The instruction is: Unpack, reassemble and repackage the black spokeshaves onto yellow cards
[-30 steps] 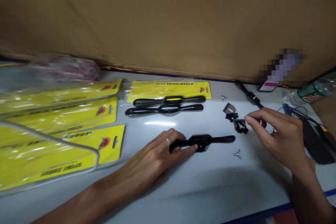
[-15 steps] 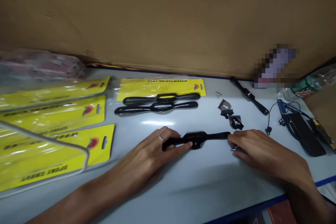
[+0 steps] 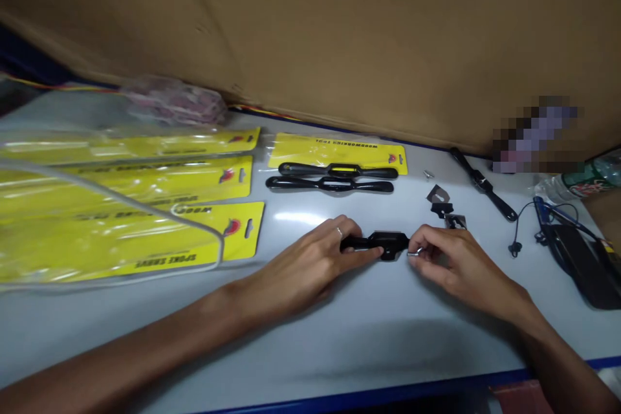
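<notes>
- Nearest is the blue edge [image 3: 436,386] of the pale worktop [image 3: 339,336], on the near side of the spokeshave in hand [image 3: 388,237], a black tool lying crosswise on the surface.
- The left hand [image 3: 315,259] grasps that spokeshave by its left handle, fingers wrapped over it (a ring shows on one), with the thumb laid against the black plate [image 3: 387,252] at its middle.
- The right hand [image 3: 451,262] pinches a small silvery screw [image 3: 415,252] between thumb and fingertips, just right of the same tool's middle; its fingers cover the right handle, and whether they touch it I cannot tell.
- Left of the spokeshave in hand, well apart, yellow carded packs [image 3: 245,239] lie in clear plastic, a pale cord [image 3: 222,249] looping over them.
- Right of it, past the right hand, are a black case [image 3: 587,272] and dark earphones [image 3: 515,249].
- Beyond it to the right, near, loose blades and plates [image 3: 439,197] lie close together (one partly hidden by the right hand), with another screw [image 3: 428,174] farther back.
- Directly beyond to slightly left, two black spokeshaves [image 3: 330,185] lie side by side, the farther one overlapping a yellow card [image 3: 315,150].
- Farther beyond, to the right, another spokeshave [image 3: 480,181] lies aslant.
- Farthest beyond it stands a brown board [image 3: 339,32].
</notes>
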The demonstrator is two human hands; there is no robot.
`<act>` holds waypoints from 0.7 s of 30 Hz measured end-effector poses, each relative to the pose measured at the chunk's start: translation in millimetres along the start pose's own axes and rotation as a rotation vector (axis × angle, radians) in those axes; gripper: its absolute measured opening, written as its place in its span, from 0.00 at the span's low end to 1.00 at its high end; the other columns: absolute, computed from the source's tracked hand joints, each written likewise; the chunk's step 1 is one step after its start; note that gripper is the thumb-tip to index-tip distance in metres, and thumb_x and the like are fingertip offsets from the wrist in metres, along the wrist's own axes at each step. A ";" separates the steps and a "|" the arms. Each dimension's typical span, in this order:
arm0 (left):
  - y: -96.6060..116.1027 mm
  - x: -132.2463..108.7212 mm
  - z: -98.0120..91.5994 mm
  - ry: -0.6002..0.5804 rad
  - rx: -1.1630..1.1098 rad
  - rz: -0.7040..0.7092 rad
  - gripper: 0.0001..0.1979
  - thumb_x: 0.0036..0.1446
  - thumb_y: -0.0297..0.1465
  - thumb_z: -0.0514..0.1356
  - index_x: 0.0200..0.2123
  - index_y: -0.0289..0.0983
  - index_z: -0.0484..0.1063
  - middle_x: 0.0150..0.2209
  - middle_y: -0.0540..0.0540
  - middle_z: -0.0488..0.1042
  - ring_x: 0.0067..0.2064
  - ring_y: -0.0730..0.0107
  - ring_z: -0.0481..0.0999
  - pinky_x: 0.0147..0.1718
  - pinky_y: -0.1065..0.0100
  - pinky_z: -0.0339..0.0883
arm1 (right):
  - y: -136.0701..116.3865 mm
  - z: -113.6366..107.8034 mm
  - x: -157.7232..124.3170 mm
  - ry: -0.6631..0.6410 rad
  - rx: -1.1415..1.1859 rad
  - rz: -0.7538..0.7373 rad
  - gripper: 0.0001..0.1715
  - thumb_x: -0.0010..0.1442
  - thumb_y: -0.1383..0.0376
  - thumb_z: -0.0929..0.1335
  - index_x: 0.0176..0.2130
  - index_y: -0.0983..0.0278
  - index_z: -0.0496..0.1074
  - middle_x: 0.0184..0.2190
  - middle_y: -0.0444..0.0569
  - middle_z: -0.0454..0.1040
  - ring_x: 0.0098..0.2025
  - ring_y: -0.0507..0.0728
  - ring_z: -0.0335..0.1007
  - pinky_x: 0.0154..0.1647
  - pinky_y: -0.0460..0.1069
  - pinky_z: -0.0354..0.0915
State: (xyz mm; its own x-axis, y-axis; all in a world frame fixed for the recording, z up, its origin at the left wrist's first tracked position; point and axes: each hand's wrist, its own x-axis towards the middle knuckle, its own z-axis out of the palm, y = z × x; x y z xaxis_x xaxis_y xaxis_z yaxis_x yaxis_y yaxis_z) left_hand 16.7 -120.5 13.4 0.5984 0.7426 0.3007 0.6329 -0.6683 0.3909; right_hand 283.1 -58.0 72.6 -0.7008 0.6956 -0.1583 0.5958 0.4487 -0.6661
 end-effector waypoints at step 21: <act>2.6 10.0 -1.0 -0.070 0.028 -0.029 0.31 0.55 0.18 0.59 0.62 0.41 0.72 0.44 0.40 0.71 0.46 0.56 0.74 0.47 0.58 0.73 | -10.7 21.7 9.6 0.059 -0.186 -0.025 0.02 0.69 0.68 0.66 0.43 0.60 0.68 0.31 0.41 0.77 0.32 0.54 0.73 0.33 0.48 0.62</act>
State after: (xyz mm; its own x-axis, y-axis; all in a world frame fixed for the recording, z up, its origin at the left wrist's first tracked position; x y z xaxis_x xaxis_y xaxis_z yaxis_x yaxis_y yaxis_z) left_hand 23.9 -114.7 18.3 0.6117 0.7576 0.2278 0.6636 -0.6481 0.3737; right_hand 261.5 -68.3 62.4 -0.6956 0.7119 -0.0967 0.6443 0.5585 -0.5225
